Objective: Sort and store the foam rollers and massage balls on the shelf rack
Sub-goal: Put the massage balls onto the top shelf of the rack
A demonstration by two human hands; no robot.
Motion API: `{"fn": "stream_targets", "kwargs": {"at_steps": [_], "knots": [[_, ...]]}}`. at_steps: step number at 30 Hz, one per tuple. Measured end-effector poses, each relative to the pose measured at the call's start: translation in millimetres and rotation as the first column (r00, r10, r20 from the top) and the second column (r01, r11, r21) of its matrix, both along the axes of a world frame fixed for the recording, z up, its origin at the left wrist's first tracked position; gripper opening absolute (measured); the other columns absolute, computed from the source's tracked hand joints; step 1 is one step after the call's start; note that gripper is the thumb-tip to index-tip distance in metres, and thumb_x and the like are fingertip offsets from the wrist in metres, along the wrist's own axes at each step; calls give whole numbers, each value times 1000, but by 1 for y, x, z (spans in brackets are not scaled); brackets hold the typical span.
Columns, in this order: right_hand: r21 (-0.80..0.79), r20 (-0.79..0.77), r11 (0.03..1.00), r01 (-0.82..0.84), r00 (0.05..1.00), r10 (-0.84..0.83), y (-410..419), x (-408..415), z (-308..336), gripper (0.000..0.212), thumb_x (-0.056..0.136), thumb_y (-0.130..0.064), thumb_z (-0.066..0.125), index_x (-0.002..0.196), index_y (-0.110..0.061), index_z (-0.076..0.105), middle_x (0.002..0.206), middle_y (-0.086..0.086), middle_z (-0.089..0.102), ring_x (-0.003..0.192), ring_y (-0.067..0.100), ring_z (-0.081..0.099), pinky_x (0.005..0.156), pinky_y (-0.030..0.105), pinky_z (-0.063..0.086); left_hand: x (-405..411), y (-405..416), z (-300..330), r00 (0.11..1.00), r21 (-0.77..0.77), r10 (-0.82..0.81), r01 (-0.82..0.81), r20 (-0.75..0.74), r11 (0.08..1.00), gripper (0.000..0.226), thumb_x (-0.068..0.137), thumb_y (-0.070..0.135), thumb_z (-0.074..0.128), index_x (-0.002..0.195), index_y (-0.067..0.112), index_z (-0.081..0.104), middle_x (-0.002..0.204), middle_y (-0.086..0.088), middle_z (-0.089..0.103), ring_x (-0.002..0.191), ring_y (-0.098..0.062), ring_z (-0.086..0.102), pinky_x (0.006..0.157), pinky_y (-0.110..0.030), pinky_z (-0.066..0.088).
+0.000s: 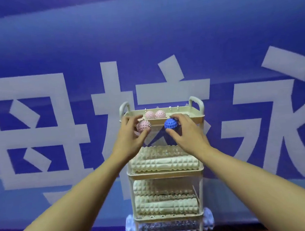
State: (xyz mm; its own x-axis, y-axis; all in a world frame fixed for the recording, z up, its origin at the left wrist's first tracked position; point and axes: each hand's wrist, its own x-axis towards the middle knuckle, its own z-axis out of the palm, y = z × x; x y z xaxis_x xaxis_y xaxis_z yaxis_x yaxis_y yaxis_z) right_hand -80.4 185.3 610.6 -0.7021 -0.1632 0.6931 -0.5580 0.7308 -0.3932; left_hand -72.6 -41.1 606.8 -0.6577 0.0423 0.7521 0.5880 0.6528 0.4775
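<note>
I had a spiked ball in each hand at the front edge of the rack's top tray [185, 120]. My left hand [129, 135] was curled round a pink ball [143, 126], thumb under and fingers over; my right hand [184, 131] gripped a blue ball [171, 123] the same way. Two more pink balls [155, 114] sat touching each other near the tray's back edge, left of centre. Cream foam rollers [163, 162] already filled the middle and lower tiers. To do it well, I judged I should lift both balls clear of the front rim, set pink beside pink, keep blue toward the right side, and release low so neither rolled.
</note>
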Motion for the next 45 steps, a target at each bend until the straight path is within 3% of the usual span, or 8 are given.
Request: {"fn": "stream_targets", "kwargs": {"at_steps": [5,13,17,26,29,33,39,45], "knots": [[-37,50,997,69,996,-67,-8,-31,38,46,91,-41,70,128,-24,47,122,-10,58,102,14,61,73,28,40,-37,2,37,994,-56,106,-105,15,993,42,94,30,69,132,23,53,131,4,40,113,-18,57,91,-32,50],[-159,190,981,112,978,-81,-20,-82,31,29,98,-51,54,107,-32,34,95,-5,61,89,29,63,79,47,53,-80,-2,36,979,-100,194,-188,62,977,40,99,36,59,136,20,56,131,2,46,112,-16,53,94,-33,48],[7,153,988,152,977,-151,-21,-93,22,13,104,-49,37,111,-39,37,107,-4,68,99,29,62,85,40,36,-82,0,31,974,-168,228,-223,13,960,30,103,40,50,131,30,54,134,6,51,114,-16,56,88,-39,52],[245,81,937,250,958,-277,-22,-89,17,57,105,-54,26,153,-26,35,139,3,45,129,24,45,108,40,28,-76,1,17,943,-487,313,-327,-112,810,52,103,52,34,143,22,47,141,-1,49,132,-25,45,109,-39,36],[257,55,892,372,916,-398,-25,-82,13,75,100,-64,21,158,-15,24,152,8,42,140,26,36,118,42,23,-74,-1,14,921,-455,386,-367,-54,811,70,101,60,33,157,19,25,160,-5,32,149,-24,25,121,-40,23],[272,-43,899,343,938,-345,-25,-65,-5,72,102,-61,27,159,-18,19,165,9,20,153,27,12,126,45,7,-63,1,2,916,-388,386,-398,-112,831,65,100,60,37,154,24,27,161,-3,28,148,-22,28,117,-44,34],[255,-227,953,165,968,-107,-28,-33,-47,47,101,-45,41,139,-19,54,150,4,45,141,24,39,116,45,34,-21,6,-47,935,-342,310,-353,-175,871,52,102,47,41,147,21,43,156,1,39,139,-20,41,111,-38,39],[362,-43,930,68,998,-56,-23,4,-155,46,100,-45,38,134,-21,56,138,0,54,128,22,48,108,38,39,30,-9,-169,954,-455,294,-234,65,859,45,101,47,45,137,22,52,147,-2,48,122,-25,55,98,-40,46]]}}
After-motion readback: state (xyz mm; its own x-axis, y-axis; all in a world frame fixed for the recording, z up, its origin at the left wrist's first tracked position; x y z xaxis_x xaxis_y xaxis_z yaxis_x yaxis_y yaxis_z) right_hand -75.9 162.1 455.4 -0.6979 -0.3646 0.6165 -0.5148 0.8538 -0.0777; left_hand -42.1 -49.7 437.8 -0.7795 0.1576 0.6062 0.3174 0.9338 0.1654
